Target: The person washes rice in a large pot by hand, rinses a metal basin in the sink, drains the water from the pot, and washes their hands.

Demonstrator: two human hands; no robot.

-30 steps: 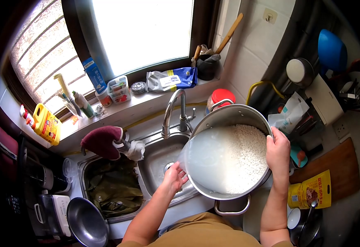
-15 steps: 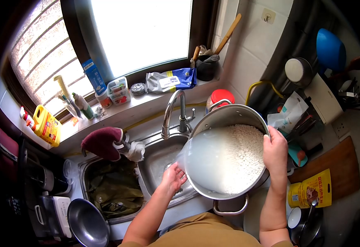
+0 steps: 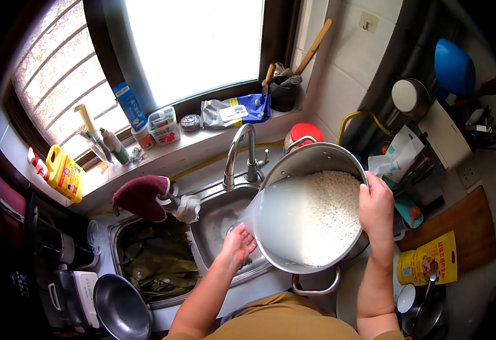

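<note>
A large metal pot [image 3: 310,266] is tipped to the left over the edge of the right sink basin [image 3: 211,226]. White rice [image 3: 335,212] lies at its right side, and cloudy water [image 3: 279,221] fills the left side, running over the lip into the basin. My right hand [image 3: 377,204] grips the pot's right rim. At the lower left of the lip, my left hand [image 3: 240,245] has its fingers spread, palm up, beside the spilling water. Above the basin stands the curved faucet [image 3: 241,156].
Dark green leaves [image 3: 157,260] fill the left basin. A maroon cloth [image 3: 141,197] hangs behind it. An empty dark bowl [image 3: 122,306] sits at front left. On the right are a cutting board [image 3: 477,226] and a yellow packet [image 3: 429,262]. A red-lidded jar [image 3: 306,132] stands behind the pot.
The pot and my right hand have shifted slightly to the left. My left hand has moved a little, staying near the lip while cloudy water keeps running out.
</note>
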